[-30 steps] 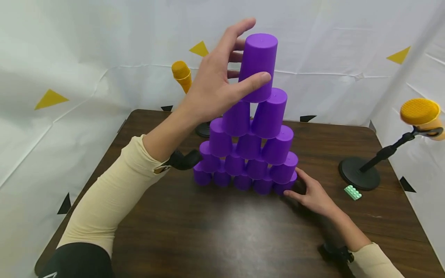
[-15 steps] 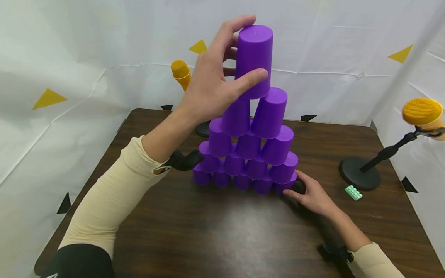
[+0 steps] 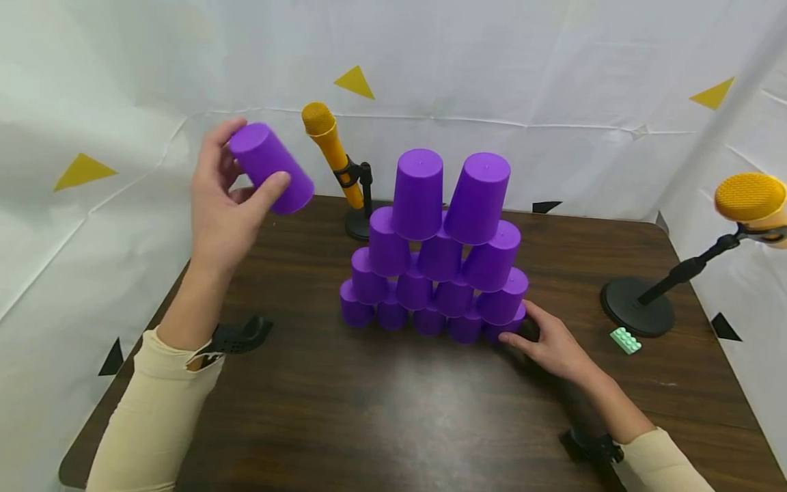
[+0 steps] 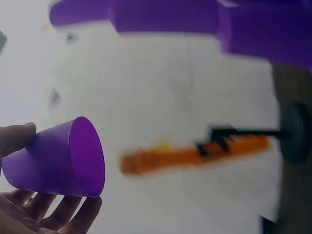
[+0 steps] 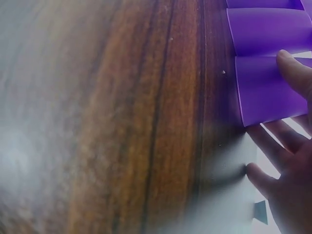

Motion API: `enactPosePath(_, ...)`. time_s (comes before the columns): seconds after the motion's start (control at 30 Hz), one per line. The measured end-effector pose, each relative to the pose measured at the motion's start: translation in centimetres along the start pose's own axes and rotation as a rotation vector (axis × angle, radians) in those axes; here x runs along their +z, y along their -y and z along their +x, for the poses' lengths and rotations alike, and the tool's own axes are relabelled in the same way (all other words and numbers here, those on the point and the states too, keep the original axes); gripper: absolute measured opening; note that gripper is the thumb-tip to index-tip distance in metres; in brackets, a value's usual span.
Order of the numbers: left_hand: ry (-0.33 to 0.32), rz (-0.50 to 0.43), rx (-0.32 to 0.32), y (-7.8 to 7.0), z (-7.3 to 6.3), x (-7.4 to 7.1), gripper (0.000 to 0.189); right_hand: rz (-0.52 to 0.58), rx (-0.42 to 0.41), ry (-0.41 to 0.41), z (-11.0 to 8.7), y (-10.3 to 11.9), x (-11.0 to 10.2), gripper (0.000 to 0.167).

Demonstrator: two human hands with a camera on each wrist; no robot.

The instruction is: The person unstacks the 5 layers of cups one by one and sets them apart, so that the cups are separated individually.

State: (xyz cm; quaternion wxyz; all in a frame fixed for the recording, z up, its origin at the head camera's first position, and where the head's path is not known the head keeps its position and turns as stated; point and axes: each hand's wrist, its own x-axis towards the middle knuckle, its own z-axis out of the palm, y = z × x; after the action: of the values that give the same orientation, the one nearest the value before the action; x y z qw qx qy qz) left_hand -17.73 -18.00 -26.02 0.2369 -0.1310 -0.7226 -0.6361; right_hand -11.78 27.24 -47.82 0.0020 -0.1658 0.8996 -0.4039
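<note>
My left hand [image 3: 224, 198] grips a purple cup [image 3: 273, 167] in the air, left of the stack, thumb on one side and fingers on the other. The cup tilts, and its open mouth shows in the left wrist view [image 4: 87, 157]. A pyramid of upturned purple cups [image 3: 439, 256] stands on the table, two cups in its top row. At its lower right corner my right hand [image 3: 553, 342] holds the end cup of the bottom row [image 5: 273, 92], thumb on the near face and fingers round the outer side.
A yellow microphone [image 3: 332, 147] on a black stand rises behind the stack to the left. At the right, another yellow microphone [image 3: 747, 198] leans from a round black base [image 3: 636, 307]. A mint toy brick [image 3: 626, 340] lies beside that base. White sheeting [image 3: 553, 68] surrounds the brown table [image 3: 369, 424].
The left hand has lifted the single top cup off the pyramid and carried it left and down, tilting it. The right hand has stayed at the bottom right cup.
</note>
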Motion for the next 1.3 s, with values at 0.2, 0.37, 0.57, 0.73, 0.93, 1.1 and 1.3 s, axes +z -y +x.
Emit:
enactPosePath(0.2,-0.203,0.218,-0.345,8.6,-1.7,-6.6,0.061,-0.016,0.002,0.022,0.1,0.1,-0.1,0.061)
enactPosePath(0.37,-0.27,0.465,-0.528,14.6,-2.7,-10.9,0.066,-0.025,-0.002,0.06,0.3,0.2,-0.4,0.064)
enactPosePath(0.57,-0.292,0.605,-0.612,19.3,-3.2,-13.9,0.071,-0.014,-0.012,0.083,0.5,0.1,-0.6,0.066)
enactPosePath(0.73,-0.282,0.633,-0.641,21.2,-3.1,-15.1,0.072,-0.02,-0.003,0.087,0.5,0.2,-0.6,0.068)
enactPosePath(0.93,-0.257,0.636,-0.654,22.3,-2.6,-15.4,0.071,-0.02,-0.004,0.082,0.5,0.1,-0.6,0.068)
enactPosePath(1.1,-0.238,0.654,-0.654,23.2,-2.2,-15.6,0.071,-0.02,0.001,0.086,0.5,0.0,-0.6,0.069)
enactPosePath(1.3,-0.231,0.672,-0.632,23.5,-2.0,-15.5,0.077,-0.028,0.017,0.093,0.5,-0.1,-0.7,0.07)
